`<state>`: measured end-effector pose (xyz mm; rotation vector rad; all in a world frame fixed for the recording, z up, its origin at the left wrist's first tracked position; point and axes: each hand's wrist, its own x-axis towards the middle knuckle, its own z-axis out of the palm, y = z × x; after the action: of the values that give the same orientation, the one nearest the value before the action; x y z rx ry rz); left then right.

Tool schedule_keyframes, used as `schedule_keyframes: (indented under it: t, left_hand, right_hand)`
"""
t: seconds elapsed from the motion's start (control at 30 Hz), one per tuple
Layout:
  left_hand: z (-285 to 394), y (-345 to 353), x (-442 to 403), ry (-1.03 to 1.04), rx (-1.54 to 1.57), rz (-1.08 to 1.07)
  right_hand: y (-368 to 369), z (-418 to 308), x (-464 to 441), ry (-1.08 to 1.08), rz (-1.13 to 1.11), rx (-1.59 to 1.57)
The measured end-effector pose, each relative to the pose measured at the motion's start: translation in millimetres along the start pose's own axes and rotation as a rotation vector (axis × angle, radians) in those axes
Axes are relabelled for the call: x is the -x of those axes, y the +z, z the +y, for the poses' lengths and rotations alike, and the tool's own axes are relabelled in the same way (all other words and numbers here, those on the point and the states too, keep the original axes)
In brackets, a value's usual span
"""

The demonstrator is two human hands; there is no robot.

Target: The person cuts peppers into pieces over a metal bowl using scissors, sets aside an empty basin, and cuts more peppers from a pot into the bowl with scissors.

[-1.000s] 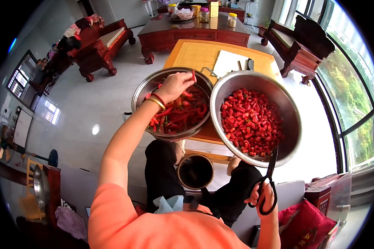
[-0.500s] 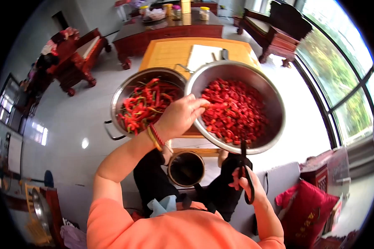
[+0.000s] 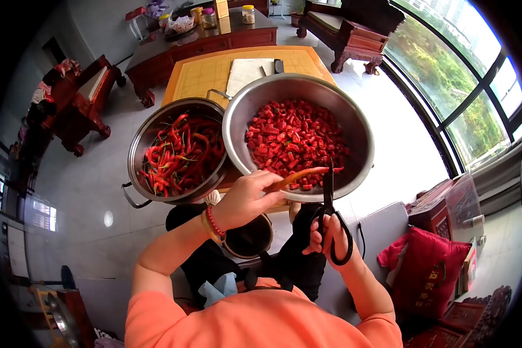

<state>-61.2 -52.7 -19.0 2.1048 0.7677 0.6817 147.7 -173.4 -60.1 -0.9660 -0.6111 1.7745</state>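
Observation:
My left hand (image 3: 246,199) is closed on the thick end of a long orange-red chili pepper (image 3: 298,176), which points right over the near rim of the wide steel basin (image 3: 359,136). In my right hand (image 3: 332,236) are black-handled scissors (image 3: 329,188). Their blades point up and cross the chili near its thin tip; whether they are cutting into it, I cannot tell. Short pieces of cut red chili (image 3: 296,130) lie in the basin. Whole red chilies (image 3: 177,153) fill part of the steel pot (image 3: 134,159) to the left.
Under both vessels is a yellow wooden table (image 3: 194,66) bearing a white sheet (image 3: 246,72) and a dark-handled tool (image 3: 278,65). A dark bucket (image 3: 250,238) stands between my legs. A red cushion (image 3: 426,267) lies at the right.
My left hand has drawn back from over the basin toward me, and the chili now shows clearly in it. The scissors have risen to the chili. The whole view has shifted.

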Motion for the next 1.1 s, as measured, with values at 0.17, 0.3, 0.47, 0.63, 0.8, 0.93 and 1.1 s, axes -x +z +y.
schedule_keyframes:
  t: [0.17, 0.3, 0.47, 0.63, 0.8, 0.93, 1.1]
  left_hand:
    - [2, 1, 13, -0.075, 0.134, 0.222]
    - [-2, 2, 14, -0.134, 0.130, 0.327]
    - [0, 5, 13, -0.112, 0.023, 0.366]
    - [1, 16, 13, 0.023, -0.012, 0.325]
    - [-2, 10, 17, -0.048, -0.005, 0.328]
    - [-9, 8, 18, -0.113, 0.122, 0.369]
    - [-7, 17, 16, -0.064, 0.211, 0.263]
  right_hand:
    - [-6, -4, 0, 0.000, -0.045, 0.091]
    - [-4, 1, 0, -0.002, -0.080, 0.111]
    - [-8, 9, 5, 0.068, -0.153, 0.083]
    - [1, 5, 0, 0.054, -0.113, 0.048]
    - [-4, 1, -2, 0.130, -0.148, 0.115]
    - [1, 6, 2, 0.112, -0.189, 0.042]
    - [5, 11, 0, 0.083, -0.220, 0.021]
